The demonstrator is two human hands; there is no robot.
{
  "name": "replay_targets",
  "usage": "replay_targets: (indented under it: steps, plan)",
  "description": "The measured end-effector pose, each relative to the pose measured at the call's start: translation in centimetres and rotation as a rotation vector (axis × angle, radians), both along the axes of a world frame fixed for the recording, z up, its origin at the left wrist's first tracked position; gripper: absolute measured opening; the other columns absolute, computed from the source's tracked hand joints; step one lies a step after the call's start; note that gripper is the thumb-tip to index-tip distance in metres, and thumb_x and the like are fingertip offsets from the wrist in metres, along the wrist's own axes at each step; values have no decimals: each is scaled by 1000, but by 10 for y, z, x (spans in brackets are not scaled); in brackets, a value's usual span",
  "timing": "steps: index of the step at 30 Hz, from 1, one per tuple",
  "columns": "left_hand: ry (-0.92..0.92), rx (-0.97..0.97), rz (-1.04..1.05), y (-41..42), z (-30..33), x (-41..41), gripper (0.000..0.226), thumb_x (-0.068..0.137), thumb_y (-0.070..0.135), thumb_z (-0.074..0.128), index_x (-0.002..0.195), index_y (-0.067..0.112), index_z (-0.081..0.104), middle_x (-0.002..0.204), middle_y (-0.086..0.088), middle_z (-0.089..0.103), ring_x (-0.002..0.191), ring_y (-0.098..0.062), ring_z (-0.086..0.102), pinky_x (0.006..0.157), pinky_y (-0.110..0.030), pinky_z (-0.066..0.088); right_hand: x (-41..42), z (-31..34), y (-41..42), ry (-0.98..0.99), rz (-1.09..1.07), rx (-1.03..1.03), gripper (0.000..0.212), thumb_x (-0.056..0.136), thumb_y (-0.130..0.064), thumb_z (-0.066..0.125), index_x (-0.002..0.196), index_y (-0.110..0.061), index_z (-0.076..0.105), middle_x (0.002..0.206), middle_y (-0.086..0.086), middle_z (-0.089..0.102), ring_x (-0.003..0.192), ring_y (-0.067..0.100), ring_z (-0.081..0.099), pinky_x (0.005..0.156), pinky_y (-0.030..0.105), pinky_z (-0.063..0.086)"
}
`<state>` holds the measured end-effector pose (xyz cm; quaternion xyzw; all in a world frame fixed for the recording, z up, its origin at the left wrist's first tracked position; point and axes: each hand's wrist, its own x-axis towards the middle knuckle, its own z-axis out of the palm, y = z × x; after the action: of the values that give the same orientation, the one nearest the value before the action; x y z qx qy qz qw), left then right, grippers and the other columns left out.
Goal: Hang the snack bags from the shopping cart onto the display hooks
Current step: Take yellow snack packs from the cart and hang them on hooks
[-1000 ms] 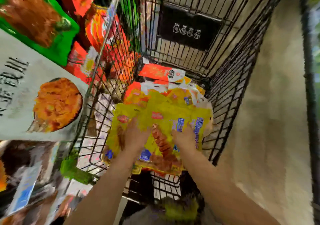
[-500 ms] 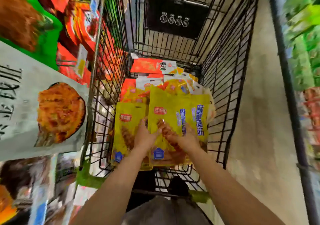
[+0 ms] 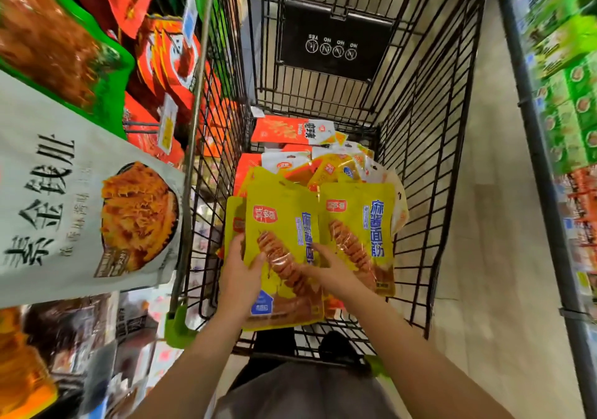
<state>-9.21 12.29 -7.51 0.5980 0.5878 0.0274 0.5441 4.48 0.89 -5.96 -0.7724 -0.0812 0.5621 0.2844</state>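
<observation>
The black wire shopping cart (image 3: 429,147) holds a heap of yellow snack bags (image 3: 355,224) and orange packets (image 3: 284,131)

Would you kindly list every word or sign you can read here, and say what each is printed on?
"素金钱肚": grey-white bag hanging at left.
"麻酱面筋": right yellow snack bag in the cart; the left yellow bag appears to match, partly covered.
"NO NO NO YES", upside down: black placard.
Red logos, price tags, orange bags: too small or blurred.
</observation>
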Motion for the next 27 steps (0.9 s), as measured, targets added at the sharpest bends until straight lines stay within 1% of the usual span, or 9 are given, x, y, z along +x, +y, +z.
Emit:
replay_targets:
  steps: [3,6,10,13,16,19,22,24,27]
  plan:
    - [34,-87,-30,9,2,-3,62,95,18,57,148,17,25,150,-12,38,133,-32,41,101,-40,38,-8,0,6,4,59,-14,67,92,-34,61,150,-29,27,154,5,31,111,16,48,86,26,40]
    - [15,-129,-14,13,-1,0,57,95,21,58,144,18,29,147,-11,42,128,-32,45,96,-38,40,-14,-3,7,-24,85,-34,70,91,-39,61,151,-29,26,156,5,29,129,23,44,97,32,39]
    - [37,-115,-14,13,-4,3,58,96,26,57,146,17,31,151,-8,37,135,-29,39,104,-42,37,-4,-8,3,-10,42,-50,72,90,-32,65,151,-27,26,155,6,29,135,28,39,101,35,39]
    - [56,-150,47,11,-6,2,59,93,28,61,145,15,35,148,-8,41,133,-30,41,106,-43,38,29,-14,2,-308,-15,-159,74,86,-38,68,148,-24,30,151,8,36,136,29,38,109,44,37]
    - [92,-136,77,10,-8,1,59,92,26,63,143,9,40,146,-10,43,133,-30,41,108,-43,36,61,-24,-10,-598,-203,-333,82,82,-52,64,148,-23,25,155,11,24,140,33,28,112,47,30]
    - [94,-81,71,7,-2,0,46,90,27,65,132,10,53,129,0,56,119,-22,52,98,-39,44,67,-38,-13,-605,-225,-404,93,80,-55,66,151,-22,15,159,10,12,142,36,21,115,48,24]
    - [47,6,83,2,11,-4,18,89,26,67,106,23,64,108,4,66,98,-15,61,87,-37,50,61,-45,-8,-594,-162,-437,94,81,-56,64,152,-24,11,161,6,7,143,37,18,112,49,26]
    - [71,97,40,1,19,-4,8,88,28,67,94,26,63,98,4,66,83,-12,60,78,-33,48,62,-47,-14,-661,-118,-416,91,81,-56,65,151,-24,16,160,7,12,140,38,26,108,47,32]
    - [86,191,36,2,31,-4,16,87,30,68,94,18,62,87,4,65,78,-19,58,73,-36,46,58,-43,-19,-673,-130,-337,84,82,-51,66,147,-19,24,153,14,30,126,38,43,99,46,39]
